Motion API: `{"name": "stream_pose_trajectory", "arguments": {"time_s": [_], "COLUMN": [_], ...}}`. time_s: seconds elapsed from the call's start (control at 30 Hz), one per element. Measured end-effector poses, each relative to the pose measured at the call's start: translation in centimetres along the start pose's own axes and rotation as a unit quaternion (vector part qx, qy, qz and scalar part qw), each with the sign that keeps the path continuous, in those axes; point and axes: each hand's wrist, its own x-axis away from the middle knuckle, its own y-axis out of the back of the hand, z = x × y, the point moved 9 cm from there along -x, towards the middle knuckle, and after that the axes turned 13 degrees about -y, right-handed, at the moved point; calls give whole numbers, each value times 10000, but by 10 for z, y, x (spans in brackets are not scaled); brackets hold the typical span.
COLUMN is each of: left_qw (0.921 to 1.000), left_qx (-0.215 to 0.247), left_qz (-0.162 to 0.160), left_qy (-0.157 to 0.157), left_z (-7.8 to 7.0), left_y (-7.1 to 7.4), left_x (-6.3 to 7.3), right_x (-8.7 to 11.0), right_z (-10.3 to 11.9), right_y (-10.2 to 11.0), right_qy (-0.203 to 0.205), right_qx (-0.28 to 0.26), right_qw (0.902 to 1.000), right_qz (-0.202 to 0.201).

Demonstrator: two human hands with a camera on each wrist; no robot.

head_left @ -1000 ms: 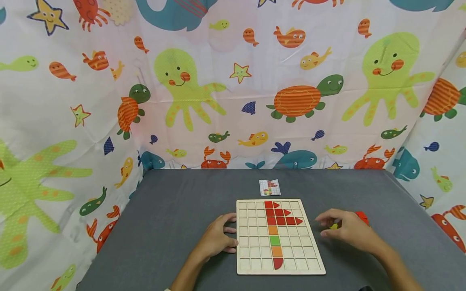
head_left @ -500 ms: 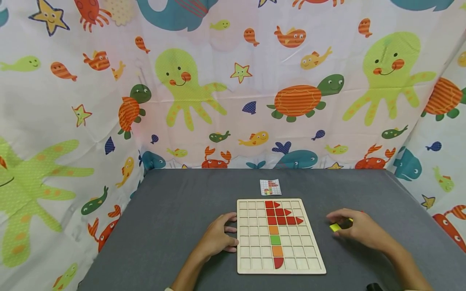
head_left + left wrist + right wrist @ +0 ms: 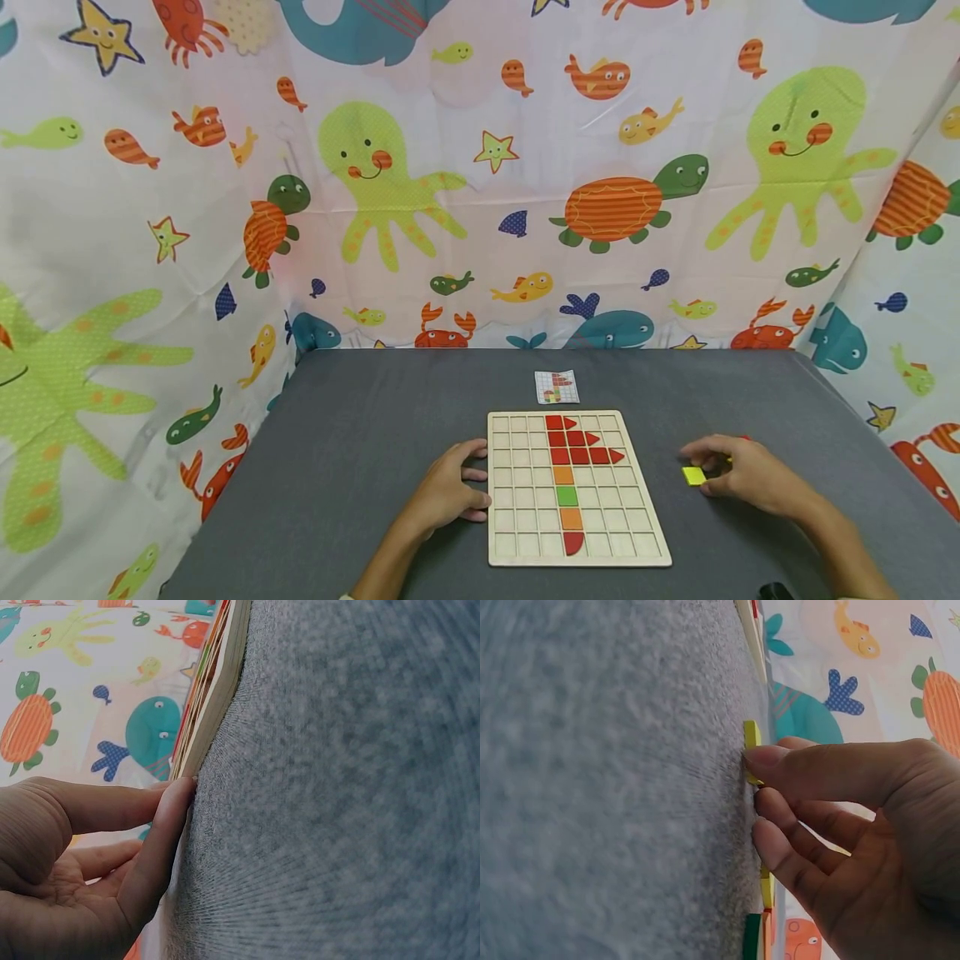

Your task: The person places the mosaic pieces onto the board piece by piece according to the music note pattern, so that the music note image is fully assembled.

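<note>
While my left hand (image 3: 447,492), fingers relaxed, rests against the board (image 3: 522,497), presumably steadying it, my right hand (image 3: 750,477) pinches a yellow tile (image 3: 693,476) by its sides, apparently for control.

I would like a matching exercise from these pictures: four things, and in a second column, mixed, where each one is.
Column 1
1. left hand
2. right hand
3. printed card
4. green square

Column 2
A. beyond the far edge of the board
B. between two orange squares
C. at the left edge of the board
D. touching a yellow piece

Pairs: 1-C; 2-D; 3-A; 4-B
</note>
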Motion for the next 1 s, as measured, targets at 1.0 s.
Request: {"name": "stream_pose_trajectory", "arguments": {"time_s": [1.0], "left_qw": [10000], "left_qx": [-39], "left_qz": [-13], "left_qy": [-17], "left_z": [0], "left_y": [0], "left_x": [-1], "right_x": [3], "right_z": [13], "right_y": [-4], "right_qy": [188], "right_qx": [310], "right_qw": [9988], "right_qz": [-332]}}
